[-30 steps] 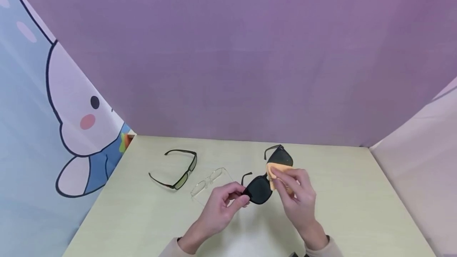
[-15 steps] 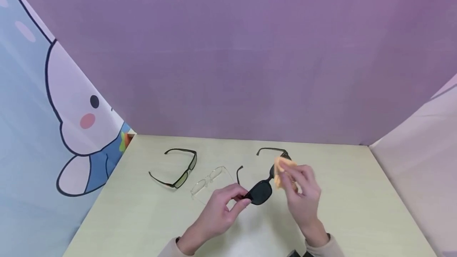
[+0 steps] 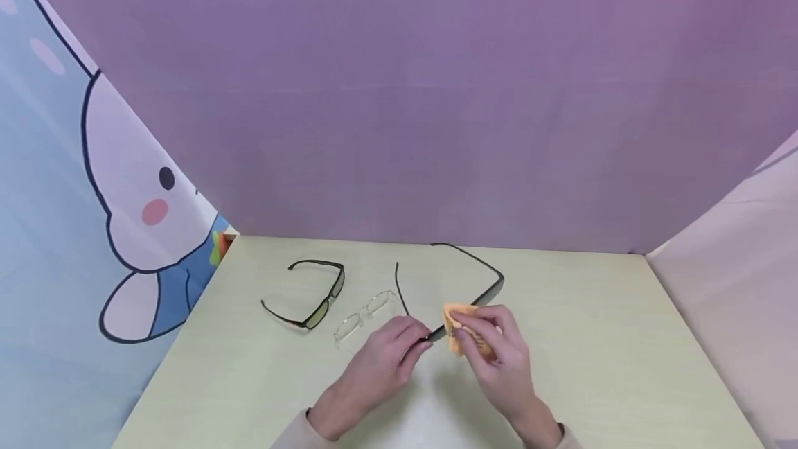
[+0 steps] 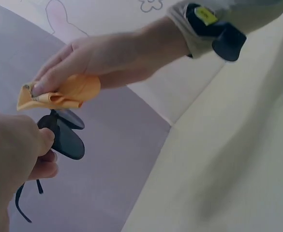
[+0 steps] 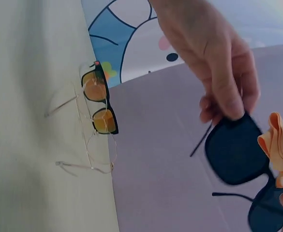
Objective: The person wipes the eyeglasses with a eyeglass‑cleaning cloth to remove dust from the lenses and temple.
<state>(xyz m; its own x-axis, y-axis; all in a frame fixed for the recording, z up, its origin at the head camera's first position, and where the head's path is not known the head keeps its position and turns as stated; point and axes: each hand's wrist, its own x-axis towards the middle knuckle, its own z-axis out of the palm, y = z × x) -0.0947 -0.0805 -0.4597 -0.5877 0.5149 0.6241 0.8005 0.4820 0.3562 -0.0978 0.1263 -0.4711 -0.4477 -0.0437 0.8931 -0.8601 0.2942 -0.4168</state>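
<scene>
Black sunglasses (image 3: 490,292) with dark lenses are held up over the table, their temples spread and pointing away. My left hand (image 3: 380,359) pinches them at the left end of the frame, between thumb and fingers. Folded orange cloth (image 3: 458,310) is gripped in my right hand (image 3: 499,359), overlapping the middle of the frame in the head view. From the left wrist, the cloth (image 4: 83,89) appears right at the top of the sunglasses (image 4: 69,142). In the right wrist view the cloth (image 5: 276,140) hangs beside the near lens (image 5: 235,150); most of the right hand is cut off there.
To the left on the pale table (image 3: 206,380) lie black-framed glasses (image 3: 318,314) with greenish lenses, temples unfolded. Thin wire-framed glasses (image 3: 348,326) lie between them and my left hand. A purple cloth backdrop (image 3: 399,123) rises behind the table; a cartoon-printed curtain (image 3: 137,227) hangs at left.
The sunglasses have tilted from lenses facing the head camera to nearly edge-on, temples swinging up and away. My right hand and the cloth moved right, then left toward the left hand.
</scene>
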